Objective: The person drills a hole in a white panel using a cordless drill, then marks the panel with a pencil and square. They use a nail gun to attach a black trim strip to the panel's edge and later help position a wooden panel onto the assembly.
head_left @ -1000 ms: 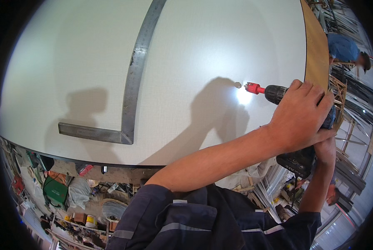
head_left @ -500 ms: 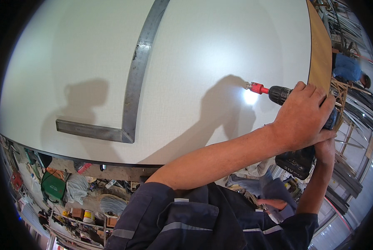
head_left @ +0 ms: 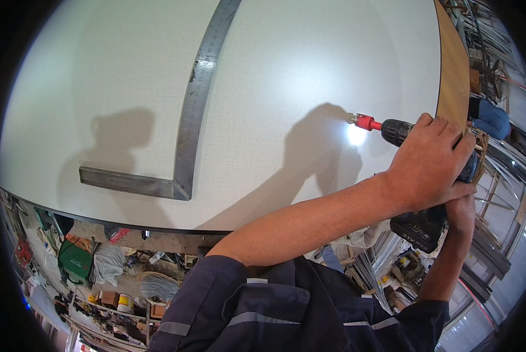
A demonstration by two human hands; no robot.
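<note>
Seemingly for steadiness, the black cordless drill (head_left: 396, 132) is gripped from above by the left hand (head_left: 429, 164) and below by the right hand (head_left: 461, 206), its red cylindrical bit (head_left: 367, 122) held at the flat white panel (head_left: 292, 58).

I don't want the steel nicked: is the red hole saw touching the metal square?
Apart. The head view shows white panel between the red hole saw and the metal square.

The left hand (head_left: 428, 163) is hiding much of the drill (head_left: 397, 132) and the right hand (head_left: 461, 210); the metal square (head_left: 193, 102) is running out of my view; the red cutter (head_left: 366, 122) is showing too tiny a tip to judge.
</note>
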